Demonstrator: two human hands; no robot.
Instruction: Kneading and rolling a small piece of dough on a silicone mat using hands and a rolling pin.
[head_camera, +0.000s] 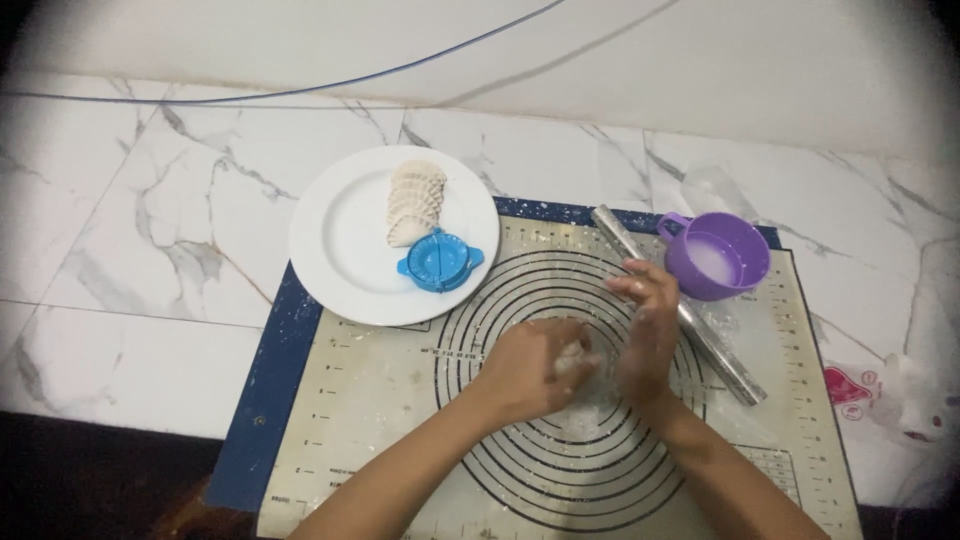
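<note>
A white marbled surface (130, 250) is spread with a large pastry mat (380, 400), beige with a dark blue border and printed with concentric rings, so that dough can be worked on a clean, floured face rather than on the stone itself. Flour is dusted thickly at the middle of the rings.

A round white plate (340, 250) is set half on the mat's far left corner, within easy reach. On it a row of folded dumplings (413, 203) is laid overlapping, which keeps them together and off the flour. A blue hinged dumpling press (440, 262) lies open just beside them on the plate.

A metal rolling pin (690, 325) is laid diagonally along the mat's right side, behind the right hand, out of the working area. A purple cup (718, 255) holding something whitish is stood at the far right corner, touching or nearly touching the pin.

Over the middle of the rings, a small lump of dough (572, 362) is held between the hands. The left hand (530, 370) is curled with its grip closed on the lump; the right hand (650, 335) is held flat and upright against it, fingers together, as if to press or roll it.

A crumpled plastic bag (900, 395) lies at the right edge.
</note>
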